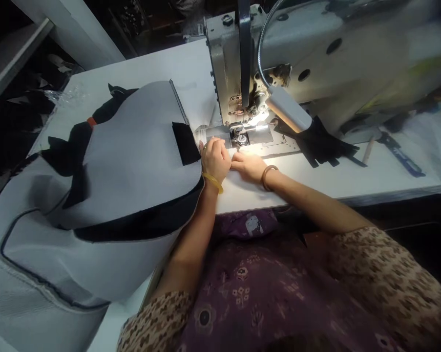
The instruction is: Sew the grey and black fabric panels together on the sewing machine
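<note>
My left hand [215, 159] rests curled on the white table [315, 178] just in front of the sewing machine's [279, 54] needle plate [242, 138], beside the edge of a large grey fabric piece [132, 161] with black trim. A black patch [185, 143] lies on that fabric right by the hand. My right hand [247, 166] lies next to the left one, fingers bent toward it and touching it. What the fingers pinch is too small to make out. Each wrist carries a bangle.
A lamp on a flexible neck [288, 108] lights the needle area. Black fabric pieces [323, 144] lie to the right of the needle. More grey and black fabric is piled at the left [70, 146]. A dark tool [401, 154] lies at far right.
</note>
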`<state>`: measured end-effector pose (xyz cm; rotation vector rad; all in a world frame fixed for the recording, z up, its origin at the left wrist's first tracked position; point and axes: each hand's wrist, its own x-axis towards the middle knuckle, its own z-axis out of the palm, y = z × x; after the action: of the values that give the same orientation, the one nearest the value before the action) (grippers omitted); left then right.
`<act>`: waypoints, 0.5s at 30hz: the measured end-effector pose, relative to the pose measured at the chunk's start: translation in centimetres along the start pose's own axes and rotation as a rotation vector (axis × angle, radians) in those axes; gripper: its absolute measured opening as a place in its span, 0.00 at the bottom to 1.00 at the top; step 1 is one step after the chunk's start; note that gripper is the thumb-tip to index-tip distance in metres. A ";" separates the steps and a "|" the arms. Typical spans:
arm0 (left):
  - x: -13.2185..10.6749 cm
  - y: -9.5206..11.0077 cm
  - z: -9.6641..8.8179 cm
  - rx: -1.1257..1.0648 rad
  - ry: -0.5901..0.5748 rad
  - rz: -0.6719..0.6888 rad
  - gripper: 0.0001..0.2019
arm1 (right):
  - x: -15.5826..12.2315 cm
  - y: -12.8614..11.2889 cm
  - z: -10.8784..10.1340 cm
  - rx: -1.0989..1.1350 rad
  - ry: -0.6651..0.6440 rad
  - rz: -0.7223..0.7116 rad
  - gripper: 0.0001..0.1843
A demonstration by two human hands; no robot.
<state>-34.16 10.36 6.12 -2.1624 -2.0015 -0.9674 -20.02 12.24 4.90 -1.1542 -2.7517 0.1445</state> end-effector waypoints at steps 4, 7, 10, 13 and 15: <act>-0.1 0.0 0.1 0.050 -0.049 -0.005 0.13 | -3.4 -0.7 -1.8 -0.113 0.032 -0.017 0.15; 0.2 -0.2 1.0 0.100 -0.151 -0.071 0.10 | -8.3 0.9 -3.8 -0.143 0.101 0.085 0.14; 1.0 -0.2 2.2 0.083 -0.226 -0.124 0.11 | -14.4 4.4 -5.1 -0.198 0.326 0.463 0.16; 1.9 -0.1 3.2 0.030 -0.252 -0.133 0.06 | -19.9 9.3 -4.8 -0.313 0.578 0.951 0.20; 2.1 -0.1 3.6 -0.033 -0.276 -0.134 0.07 | -22.4 12.5 -4.0 -0.346 0.613 1.181 0.22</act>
<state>-32.89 13.81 4.18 -2.3162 -2.2915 -0.7544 4.93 5.11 4.69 -2.2656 -1.3349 -0.4850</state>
